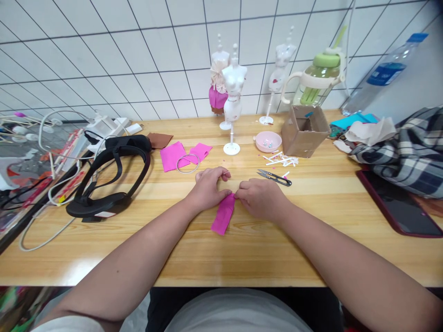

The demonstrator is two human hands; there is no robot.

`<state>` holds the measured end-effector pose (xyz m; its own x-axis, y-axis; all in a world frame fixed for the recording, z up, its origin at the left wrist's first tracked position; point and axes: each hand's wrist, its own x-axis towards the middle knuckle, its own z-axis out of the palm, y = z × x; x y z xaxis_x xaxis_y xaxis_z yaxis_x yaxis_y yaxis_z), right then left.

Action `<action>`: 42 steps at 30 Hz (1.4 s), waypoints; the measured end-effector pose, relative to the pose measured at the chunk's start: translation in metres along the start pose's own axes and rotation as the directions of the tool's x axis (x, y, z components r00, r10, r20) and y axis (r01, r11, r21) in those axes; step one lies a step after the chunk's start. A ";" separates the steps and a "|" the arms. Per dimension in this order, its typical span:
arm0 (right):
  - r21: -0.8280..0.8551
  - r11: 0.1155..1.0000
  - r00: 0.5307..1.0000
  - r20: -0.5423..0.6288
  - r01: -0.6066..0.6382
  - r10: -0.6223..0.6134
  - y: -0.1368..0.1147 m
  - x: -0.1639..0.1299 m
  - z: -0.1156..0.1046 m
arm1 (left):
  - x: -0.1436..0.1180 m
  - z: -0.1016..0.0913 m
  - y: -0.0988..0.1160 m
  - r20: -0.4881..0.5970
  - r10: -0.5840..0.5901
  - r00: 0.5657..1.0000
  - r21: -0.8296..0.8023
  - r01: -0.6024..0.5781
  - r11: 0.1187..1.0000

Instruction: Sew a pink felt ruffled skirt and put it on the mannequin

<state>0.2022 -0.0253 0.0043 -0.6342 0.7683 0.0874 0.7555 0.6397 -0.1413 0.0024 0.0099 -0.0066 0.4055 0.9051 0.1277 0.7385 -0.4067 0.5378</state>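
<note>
Half-open left hand (210, 186) puts its thumb on a pink cloth strip (223, 216) pointing to six o'clock; right hand (259, 197) pinches the top. At one o'clock, a pink bowl (263, 148) holds shiny bits; at two, a cardboard box (298, 142) holds something blue (309, 114).

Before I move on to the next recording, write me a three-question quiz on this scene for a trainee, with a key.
1. Which thing do the left hand and right hand both touch?
A) the phone
B) the narrow pink cloth
C) the headset

2. True or false: from the wearer's view, the pink bowl stands to the left of the cardboard box.

3. How many mannequins are in view?

Key: 1 B; 2 true; 3 three.
</note>
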 end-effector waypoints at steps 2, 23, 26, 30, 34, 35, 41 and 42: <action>0.080 0.996 0.998 -0.043 -0.045 0.049 0.003 0.001 0.001 | 0.000 -0.002 0.000 0.016 -0.010 1.000 0.021 0.010 1.000; 0.601 0.714 0.750 -0.269 -0.359 0.604 0.031 0.006 0.003 | 0.008 -0.009 -0.024 -0.377 -0.152 0.914 -0.489 -0.057 0.870; 0.474 0.841 0.611 -0.594 -0.261 0.524 0.048 0.000 -0.004 | 0.008 -0.007 -0.027 -0.398 -0.166 0.902 -0.518 -0.072 0.852; 0.127 0.989 0.799 -0.587 -0.069 0.132 0.050 0.000 -0.006 | 0.006 -0.007 -0.022 -0.410 -0.117 0.904 -0.450 -0.090 0.889; 0.016 0.998 0.970 -0.238 0.056 -0.050 0.035 0.005 -0.003 | 0.000 -0.010 -0.007 -0.326 -0.005 0.946 -0.385 -0.128 0.914; 0.017 0.997 0.982 -0.174 0.071 -0.067 0.031 0.006 -0.003 | -0.002 -0.011 -0.003 -0.276 0.024 0.961 -0.361 -0.127 0.924; 0.001 1.000 0.997 -0.076 0.027 -0.027 0.022 0.006 -0.002 | -0.007 -0.002 0.010 -0.014 0.186 0.982 -0.159 -0.186 0.970; 0.003 1.000 0.997 -0.074 0.026 -0.026 0.023 0.005 -0.001 | -0.007 0.000 0.010 0.013 0.202 0.979 -0.131 -0.199 0.971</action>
<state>0.2163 -0.0065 0.0029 -0.6396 0.7512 0.1635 0.7381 0.6595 -0.1424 0.0074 -0.0005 -0.0023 0.5534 0.8025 0.2230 0.5662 -0.5588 0.6059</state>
